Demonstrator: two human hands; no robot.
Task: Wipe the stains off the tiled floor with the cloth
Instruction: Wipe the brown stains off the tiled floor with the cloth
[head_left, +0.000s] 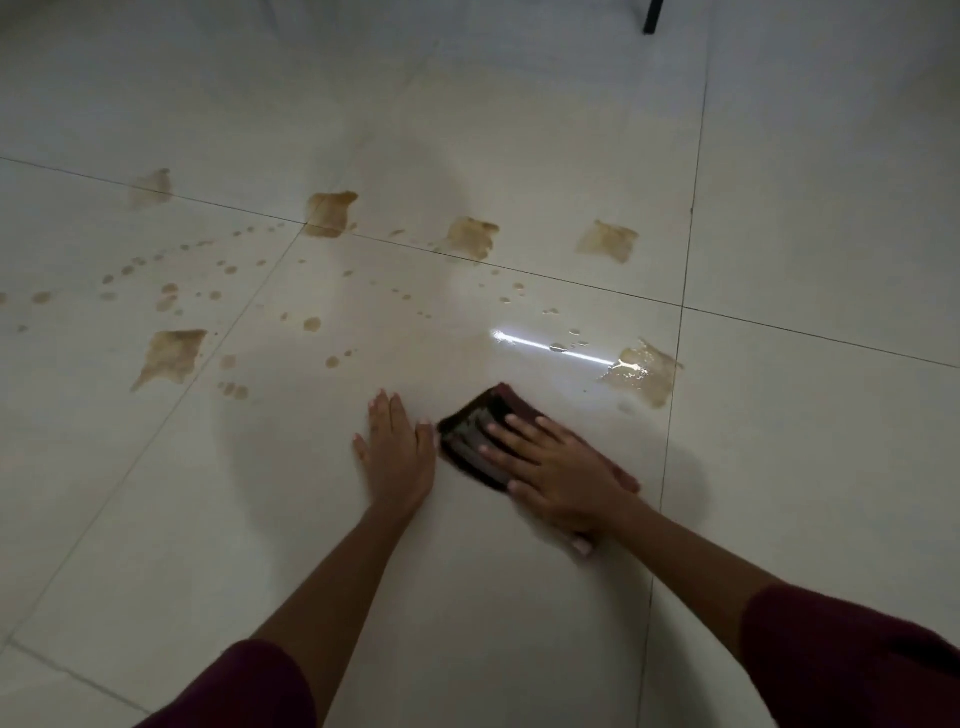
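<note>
Cloth: a dark maroon folded fabric cloth (480, 434) lay flat on the glossy cream tiled floor (519, 597), at 6 o'clock of frame centre.
Cloth axis: long axis ran from 10 o'clock to 4 o'clock; the far corner pointed to 11 o'clock.
Right hand: the right hand (558, 475) pressed palm-down on the cloth, fingers spread flat, not curled around it.
Left hand: the left hand (397, 449) lay flat on bare tile just beside the cloth, fingers extended, holding nothing.
Stains: brown blotchy stains (331, 213) and droplets lay from 9 to 2 o'clock; a wet patch (644, 371) glared.
Hidden: the cloth's near end was covered by the right hand and motion-blurred.
Cut off: both maroon sleeves (852, 660) ran out of frame.
Writing: none legible.
</note>
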